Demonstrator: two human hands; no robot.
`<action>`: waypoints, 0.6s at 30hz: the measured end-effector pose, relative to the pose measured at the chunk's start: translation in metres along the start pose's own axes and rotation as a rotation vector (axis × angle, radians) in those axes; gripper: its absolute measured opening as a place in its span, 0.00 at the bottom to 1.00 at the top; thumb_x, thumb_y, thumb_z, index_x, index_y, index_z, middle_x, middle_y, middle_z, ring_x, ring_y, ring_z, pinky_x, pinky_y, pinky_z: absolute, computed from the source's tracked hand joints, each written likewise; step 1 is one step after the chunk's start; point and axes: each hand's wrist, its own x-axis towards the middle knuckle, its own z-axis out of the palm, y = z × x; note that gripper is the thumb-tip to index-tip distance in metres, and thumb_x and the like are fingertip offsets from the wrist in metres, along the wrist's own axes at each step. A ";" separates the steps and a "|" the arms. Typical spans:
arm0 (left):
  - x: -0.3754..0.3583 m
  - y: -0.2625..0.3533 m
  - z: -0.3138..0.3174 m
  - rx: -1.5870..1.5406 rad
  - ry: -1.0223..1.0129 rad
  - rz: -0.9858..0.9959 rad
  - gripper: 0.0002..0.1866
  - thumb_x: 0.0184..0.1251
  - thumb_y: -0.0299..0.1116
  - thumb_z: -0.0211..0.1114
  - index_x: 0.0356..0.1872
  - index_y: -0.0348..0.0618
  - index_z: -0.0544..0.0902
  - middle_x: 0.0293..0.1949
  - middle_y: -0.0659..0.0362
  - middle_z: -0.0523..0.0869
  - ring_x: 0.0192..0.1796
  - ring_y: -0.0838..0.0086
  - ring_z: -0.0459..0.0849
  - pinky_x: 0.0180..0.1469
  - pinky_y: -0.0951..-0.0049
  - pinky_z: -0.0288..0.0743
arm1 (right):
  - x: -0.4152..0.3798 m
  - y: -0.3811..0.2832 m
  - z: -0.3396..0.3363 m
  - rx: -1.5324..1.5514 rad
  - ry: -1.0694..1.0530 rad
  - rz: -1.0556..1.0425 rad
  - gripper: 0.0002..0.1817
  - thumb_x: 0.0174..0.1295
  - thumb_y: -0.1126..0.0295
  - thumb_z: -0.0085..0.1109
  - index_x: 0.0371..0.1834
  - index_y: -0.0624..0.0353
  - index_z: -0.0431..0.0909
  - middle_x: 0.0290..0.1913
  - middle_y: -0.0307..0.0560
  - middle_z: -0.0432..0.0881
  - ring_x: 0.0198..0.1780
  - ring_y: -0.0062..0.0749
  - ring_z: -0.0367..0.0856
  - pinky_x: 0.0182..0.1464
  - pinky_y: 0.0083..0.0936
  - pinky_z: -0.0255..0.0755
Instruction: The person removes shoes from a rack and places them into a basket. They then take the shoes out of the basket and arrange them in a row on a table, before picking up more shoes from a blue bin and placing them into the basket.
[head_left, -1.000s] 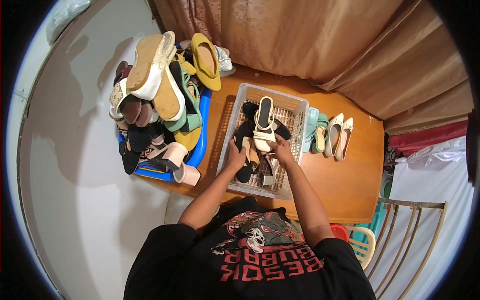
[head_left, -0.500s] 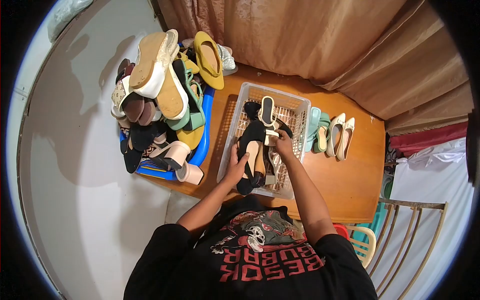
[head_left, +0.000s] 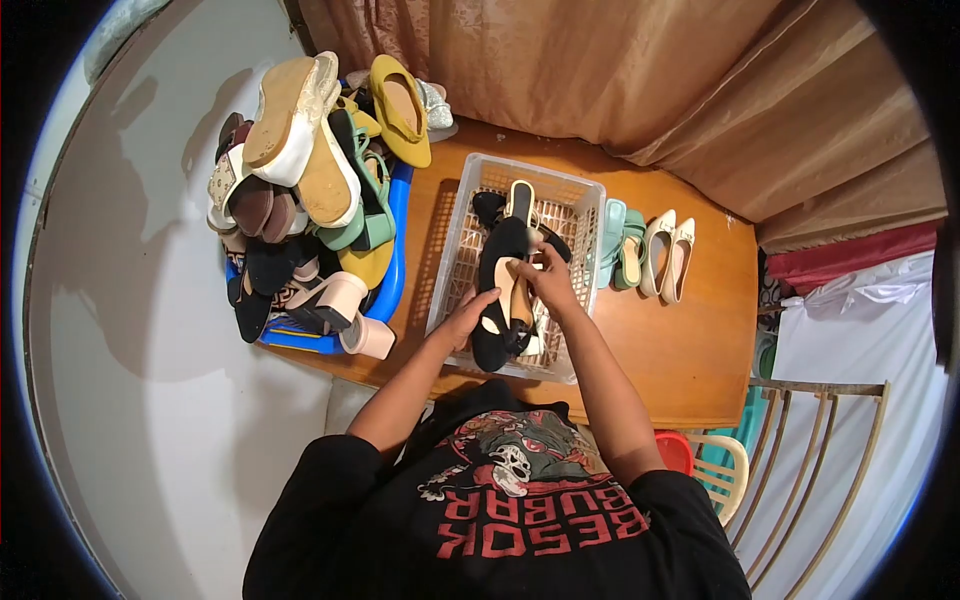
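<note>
A black shoe [head_left: 490,335] with a beige insole is held over a clear plastic crate [head_left: 449,265]. My left hand [head_left: 466,318] is closed on its left side, thumb over the edge. On its other side is my right hand [head_left: 549,283], fingers bent against the shoe's inner edge. Beyond the toe, a cream-edged sandal with a dark insole [head_left: 520,203] lies in the crate among other black footwear. Part of the crate's contents is hidden under the shoe and my hands.
Left of the crate, a blue basket [head_left: 398,240] is heaped with mixed shoes. To its right on the wooden table [head_left: 665,345] stand green sandals [head_left: 629,252] and cream flats [head_left: 668,257]. A brown curtain [head_left: 600,80] hangs behind; a chair [head_left: 725,470] is at the lower right.
My right hand has moved from the light sandal strap to the black shoe's edge. The cream-edged sandal has shifted and turned. My left hand keeps hold of the black shoe. The whole view shifted slightly.
</note>
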 end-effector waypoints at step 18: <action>-0.023 0.013 0.027 -0.276 -0.268 0.295 0.32 0.80 0.55 0.35 0.76 0.46 0.56 0.70 0.56 0.69 0.67 0.65 0.73 0.70 0.63 0.66 | 0.001 -0.024 -0.029 0.513 0.119 0.090 0.21 0.67 0.62 0.53 0.59 0.61 0.69 0.48 0.47 0.80 0.49 0.34 0.79 0.53 0.32 0.73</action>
